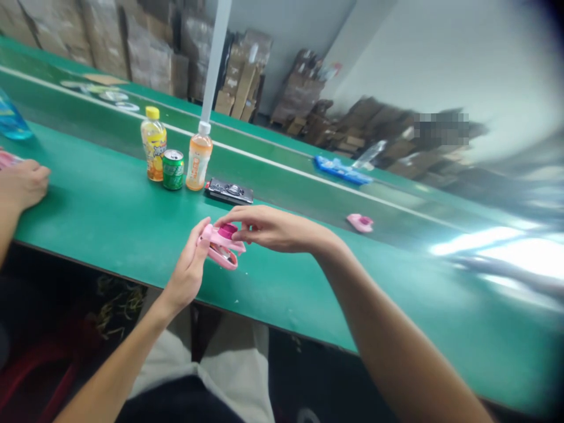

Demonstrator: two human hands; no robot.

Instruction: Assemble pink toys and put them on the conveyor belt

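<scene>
Both our hands meet just above the near edge of the green desk [110, 217], sharing a small pink plastic piece with a darker pink round cap [221, 244]. Our left hand [189, 273] cups the piece from the left, fingers curled round its body, while our right hand [268, 228] pinches its top by the cap between thumb and fingertips. The piece is held clear of the desk surface.

Just beyond it lies a flat black remote-like device [229, 191]. Left of that stand an orange drink bottle with a white cap [198, 157], a green metal can [173, 170] and a yellow-capped juice bottle [154, 144], close together. Farther right, on the darker belt, rests another small pink plastic piece [360, 222], and beyond it a blue flat packet [342, 170]. At the far left, another person's hand [22, 185] rests on the desk.
</scene>
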